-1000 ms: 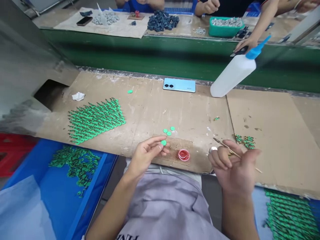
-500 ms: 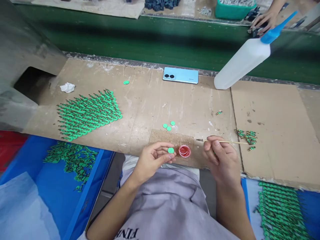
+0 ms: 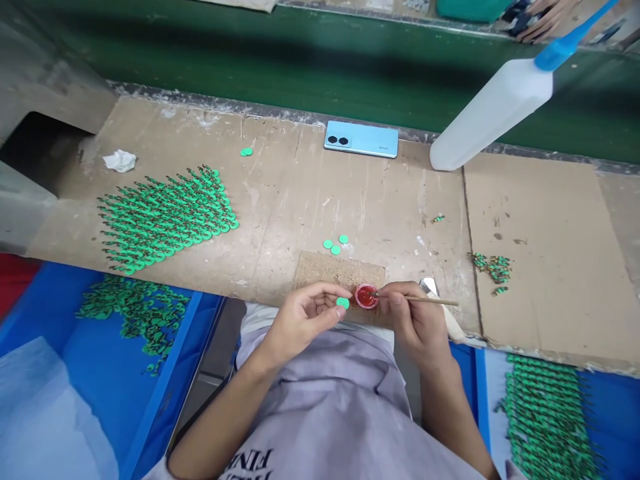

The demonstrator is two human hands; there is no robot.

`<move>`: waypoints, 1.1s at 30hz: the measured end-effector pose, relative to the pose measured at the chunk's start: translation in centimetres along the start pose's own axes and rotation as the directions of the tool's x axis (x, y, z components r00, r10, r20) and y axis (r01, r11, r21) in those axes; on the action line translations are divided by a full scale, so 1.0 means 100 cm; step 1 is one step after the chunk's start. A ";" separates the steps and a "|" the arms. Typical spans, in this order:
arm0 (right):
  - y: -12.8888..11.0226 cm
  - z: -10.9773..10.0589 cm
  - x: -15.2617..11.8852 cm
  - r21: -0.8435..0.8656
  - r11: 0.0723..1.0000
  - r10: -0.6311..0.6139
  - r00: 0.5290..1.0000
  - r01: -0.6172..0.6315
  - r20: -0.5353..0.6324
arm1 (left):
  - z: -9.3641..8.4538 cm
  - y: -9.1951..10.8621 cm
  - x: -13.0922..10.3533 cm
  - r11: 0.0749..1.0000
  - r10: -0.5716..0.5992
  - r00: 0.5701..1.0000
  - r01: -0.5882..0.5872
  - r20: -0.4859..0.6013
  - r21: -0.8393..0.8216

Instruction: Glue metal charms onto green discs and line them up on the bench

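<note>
Between the thumb and fingers of my left hand is a small green disc. My right hand pinches a thin paintbrush, its tip dipped in a small round cup of red liquid. The cup stands between my hands on a stained piece of cardboard. Just beyond it lie three loose green discs. To the left, many green discs with dark, thin parts form slanted rows. On the right is a small pile of green and gold pieces.
A blue phone and a white squeeze bottle are at the back edge. Blue bins with green parts flank me, left and right. Crumpled white paper lies far left. Another person's hand shows at top right.
My right hand has moved left, bringing the brush tip into the red cup. A whitish object now shows behind that hand. My left hand keeps the disc; the view has shifted slightly.
</note>
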State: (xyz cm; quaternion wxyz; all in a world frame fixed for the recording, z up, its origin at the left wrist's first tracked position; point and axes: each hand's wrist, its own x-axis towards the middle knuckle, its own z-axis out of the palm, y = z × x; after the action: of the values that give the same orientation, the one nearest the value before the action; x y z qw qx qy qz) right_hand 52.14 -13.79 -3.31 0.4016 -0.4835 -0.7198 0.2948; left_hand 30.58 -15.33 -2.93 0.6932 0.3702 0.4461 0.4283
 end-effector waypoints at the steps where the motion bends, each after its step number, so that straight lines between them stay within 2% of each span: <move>1: 0.000 0.000 0.000 -0.028 0.999 -0.014 1.000 0.014 0.006 | 0.000 0.000 0.000 1.000 -0.005 1.000 0.005 0.009 -0.022; 8: 0.001 0.002 0.002 -0.130 0.990 -0.049 0.998 0.052 0.028 | -0.003 -0.002 -0.002 0.989 -0.034 0.999 0.035 0.005 -0.146; 15: -0.001 0.004 0.007 -0.132 0.989 -0.061 0.997 0.068 0.056 | -0.005 -0.003 -0.001 0.990 -0.103 0.995 0.101 -0.013 -0.099; 18: -0.001 0.003 0.005 -0.098 0.994 -0.043 0.998 0.046 0.041 | -0.005 -0.004 -0.001 0.984 -0.125 0.992 0.127 0.021 -0.125; 21: -0.002 0.002 0.002 -0.028 0.999 -0.019 1.000 0.018 -0.021 | -0.004 -0.006 -0.002 0.982 -0.118 0.992 0.122 0.035 -0.141; 28: -0.003 0.006 -0.006 0.293 0.956 0.045 0.985 0.006 -0.167 | -0.002 -0.009 0.001 0.994 -0.044 0.999 0.044 0.009 -0.104; 30: -0.001 0.007 -0.007 0.309 0.951 0.050 0.983 0.006 -0.174 | -0.002 -0.010 0.002 0.996 -0.025 1.000 0.026 0.016 -0.082; 33: 0.003 0.007 -0.007 0.208 0.978 0.030 0.992 -0.003 -0.125 | 0.001 -0.012 0.001 0.997 -0.022 1.000 0.022 0.001 -0.069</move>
State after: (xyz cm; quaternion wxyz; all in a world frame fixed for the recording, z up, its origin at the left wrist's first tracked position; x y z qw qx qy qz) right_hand 51.85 -14.33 -4.07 0.4925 -0.4628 -0.6539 0.3401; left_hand 30.99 -15.71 -4.00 0.7102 0.3413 0.4349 0.4359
